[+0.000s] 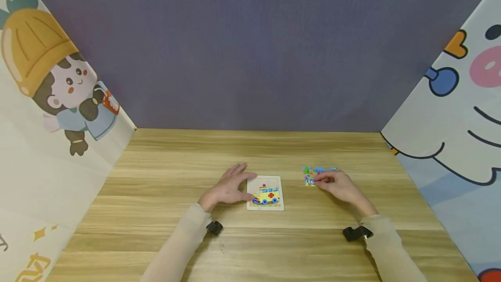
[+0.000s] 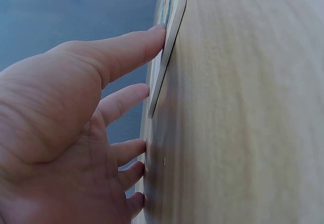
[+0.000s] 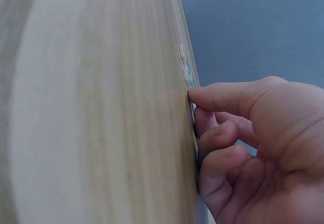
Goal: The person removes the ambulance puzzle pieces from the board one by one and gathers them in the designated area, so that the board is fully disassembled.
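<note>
A small jigsaw puzzle board point(image 1: 265, 208) with a pale frame lies on the table, its lower part showing a yellow ambulance picture and its upper part bare. At its left side, my left hand point(image 1: 227, 186) is spread, thumb and index finger resting on the board's edge; in the left wrist view the board point(image 2: 174, 36) is seen edge-on. Further right, my right hand point(image 1: 340, 187) has thumb and curled index finger pinching the edge of a colourful puzzle piece point(image 1: 309, 181). The same piece point(image 3: 188, 72) appears low on the table in the right wrist view, partly covered by the fingertips.
Several loose puzzle pieces point(image 1: 320, 170) lie just beyond my right hand, some partly hidden by it. The wooden table point(image 1: 250, 151) ends at a dark back panel point(image 1: 254, 55). Cartoon-printed panels stand on the left and right.
</note>
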Demonstrator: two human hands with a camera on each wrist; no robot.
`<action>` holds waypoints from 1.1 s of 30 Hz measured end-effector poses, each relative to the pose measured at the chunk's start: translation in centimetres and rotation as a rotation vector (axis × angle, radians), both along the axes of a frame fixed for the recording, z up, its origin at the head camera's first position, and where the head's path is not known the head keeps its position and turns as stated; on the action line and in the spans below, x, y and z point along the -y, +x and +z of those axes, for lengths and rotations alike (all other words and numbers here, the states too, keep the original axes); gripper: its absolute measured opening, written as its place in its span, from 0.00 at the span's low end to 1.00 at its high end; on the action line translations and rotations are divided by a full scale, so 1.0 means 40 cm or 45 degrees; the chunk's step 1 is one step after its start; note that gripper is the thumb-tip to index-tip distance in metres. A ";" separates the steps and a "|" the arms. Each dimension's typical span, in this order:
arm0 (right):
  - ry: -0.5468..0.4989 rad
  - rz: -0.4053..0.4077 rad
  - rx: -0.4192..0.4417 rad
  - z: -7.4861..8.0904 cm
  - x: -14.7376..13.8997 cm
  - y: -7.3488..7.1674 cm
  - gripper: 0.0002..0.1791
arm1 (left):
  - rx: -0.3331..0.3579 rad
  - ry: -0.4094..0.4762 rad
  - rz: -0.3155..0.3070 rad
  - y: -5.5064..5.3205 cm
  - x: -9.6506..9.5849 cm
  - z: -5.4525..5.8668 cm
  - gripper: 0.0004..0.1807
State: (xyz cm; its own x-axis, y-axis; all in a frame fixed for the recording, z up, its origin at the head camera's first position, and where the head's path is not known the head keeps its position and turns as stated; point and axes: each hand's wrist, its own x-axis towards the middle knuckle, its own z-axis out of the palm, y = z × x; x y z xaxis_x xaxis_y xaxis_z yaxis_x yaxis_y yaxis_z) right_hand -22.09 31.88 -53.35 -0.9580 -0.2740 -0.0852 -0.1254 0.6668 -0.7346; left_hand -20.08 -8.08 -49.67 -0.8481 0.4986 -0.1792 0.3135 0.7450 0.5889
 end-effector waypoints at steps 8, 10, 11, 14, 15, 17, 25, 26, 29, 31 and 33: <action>-0.083 0.015 0.053 -0.002 -0.010 -0.007 0.13 | 0.000 -0.009 -0.002 -0.003 0.001 0.000 0.38; -0.132 0.006 0.097 0.002 -0.011 -0.006 0.15 | 0.003 -0.011 0.001 -0.003 0.001 0.000 0.38; -0.151 0.005 0.115 0.004 -0.010 -0.005 0.16 | 0.005 -0.013 0.003 -0.003 0.001 0.000 0.38; -0.205 -0.007 0.165 0.009 -0.003 -0.004 0.18 | 0.007 -0.014 0.009 -0.002 0.000 0.001 0.38; -0.220 -0.002 0.179 0.010 0.000 -0.004 0.19 | 0.005 -0.012 0.011 -0.002 0.000 0.001 0.38; -0.253 0.009 0.207 0.013 0.009 -0.003 0.19 | 0.004 -0.012 0.015 -0.001 0.000 0.002 0.39; -0.324 0.085 0.229 0.020 0.065 0.003 0.18 | 0.005 -0.008 0.012 -0.001 0.000 0.003 0.38; -0.326 0.091 0.232 0.020 0.074 0.004 0.18 | 0.005 -0.011 0.011 -0.002 0.000 0.002 0.38; -0.339 0.108 0.234 0.023 0.099 0.006 0.17 | 0.003 -0.011 0.010 -0.002 0.000 0.001 0.38; -0.348 0.126 0.230 0.024 0.116 0.006 0.18 | 0.000 -0.009 0.010 -0.002 0.000 0.000 0.38; -0.360 0.135 0.232 0.025 0.133 0.006 0.18 | -0.002 -0.004 0.009 -0.001 -0.001 0.000 0.38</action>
